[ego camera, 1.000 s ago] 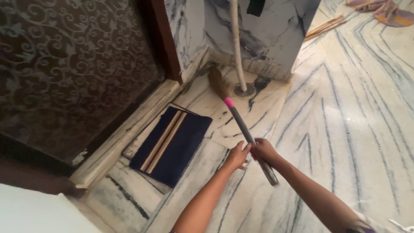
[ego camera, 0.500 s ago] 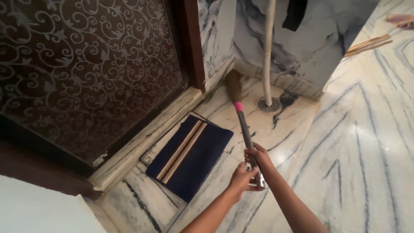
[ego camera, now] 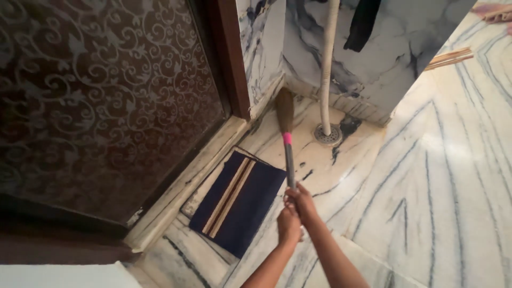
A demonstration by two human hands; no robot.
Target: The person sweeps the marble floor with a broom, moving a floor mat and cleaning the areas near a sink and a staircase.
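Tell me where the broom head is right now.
In the head view, the broom head is in the far corner of the marble floor, left of the drain, beyond the mat.

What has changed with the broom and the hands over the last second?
The broom has swung from slanting to nearly straight ahead, its bristles pushed deeper into the corner by the door frame. The left hand, earlier just touching the handle beside the right hand, now grips it below the right. The dark blue mat and the white pipe over the floor drain stayed in place.
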